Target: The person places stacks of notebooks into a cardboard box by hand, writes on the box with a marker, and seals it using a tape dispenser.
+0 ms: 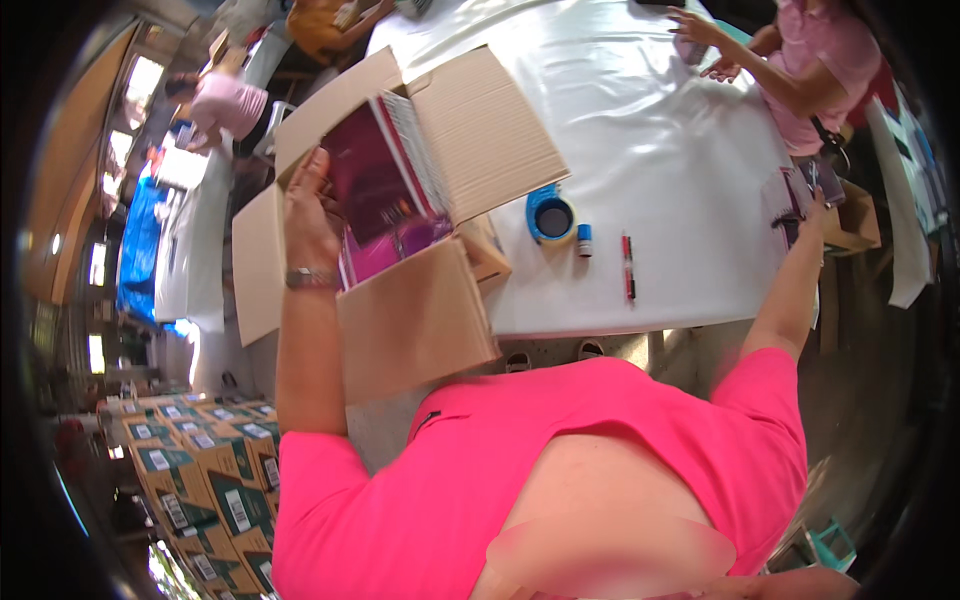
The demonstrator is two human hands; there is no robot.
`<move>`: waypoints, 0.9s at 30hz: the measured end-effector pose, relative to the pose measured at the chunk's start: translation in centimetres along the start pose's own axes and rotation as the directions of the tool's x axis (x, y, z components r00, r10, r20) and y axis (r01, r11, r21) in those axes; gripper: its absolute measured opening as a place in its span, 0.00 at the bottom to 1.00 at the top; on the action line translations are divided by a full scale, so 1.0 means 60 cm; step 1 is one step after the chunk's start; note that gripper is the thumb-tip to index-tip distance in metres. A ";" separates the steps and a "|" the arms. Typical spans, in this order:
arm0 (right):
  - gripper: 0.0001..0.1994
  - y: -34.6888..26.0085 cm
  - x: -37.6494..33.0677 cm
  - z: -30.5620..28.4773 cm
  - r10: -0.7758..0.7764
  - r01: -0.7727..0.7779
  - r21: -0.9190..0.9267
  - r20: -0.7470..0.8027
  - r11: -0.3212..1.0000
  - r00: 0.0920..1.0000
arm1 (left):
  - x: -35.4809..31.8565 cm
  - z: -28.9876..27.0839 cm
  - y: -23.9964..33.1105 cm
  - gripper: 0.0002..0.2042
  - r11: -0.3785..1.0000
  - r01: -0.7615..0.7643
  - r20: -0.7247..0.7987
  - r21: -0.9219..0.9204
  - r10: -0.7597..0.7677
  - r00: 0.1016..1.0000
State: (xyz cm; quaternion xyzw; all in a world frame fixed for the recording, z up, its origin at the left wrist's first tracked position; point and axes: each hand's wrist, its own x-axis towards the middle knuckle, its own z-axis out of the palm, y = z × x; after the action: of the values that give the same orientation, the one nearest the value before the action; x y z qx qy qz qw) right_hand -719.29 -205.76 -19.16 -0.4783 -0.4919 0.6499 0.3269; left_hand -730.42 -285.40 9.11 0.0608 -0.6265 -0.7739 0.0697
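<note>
- Maroon books point(370, 170) tilt inside the open cardboard box point(420, 315), over purple-covered ones point(385, 258).
- Left hand point(313, 215), fingers bent, lies at their left edge; whether it grips them, I cannot tell.
- Right hand point(818, 203) reaches far right, beside dark-covered items point(783, 197); its grip is unclear.
- Blue tape roll point(534, 213), small blue cylinder point(584, 241) and red-and-black pen point(628, 270) lie between, on the white worktop point(690, 250).

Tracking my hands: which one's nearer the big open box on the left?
Left. Your left hand is at the box, beside the books; your right hand is far off to its right.
</note>
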 end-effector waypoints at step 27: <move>0.18 -0.139 -0.646 0.258 -0.548 0.605 -0.175 0.286 0.776 0.786 | 0.073 -0.163 -0.058 0.27 -0.262 -0.584 0.625 0.768 0.113 0.772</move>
State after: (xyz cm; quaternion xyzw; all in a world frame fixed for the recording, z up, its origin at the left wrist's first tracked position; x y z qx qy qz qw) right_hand -721.56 -242.99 1.35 -0.2669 -0.7281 0.4964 0.3900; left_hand -733.05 -294.90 3.64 -0.2231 -0.9664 0.0190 0.1261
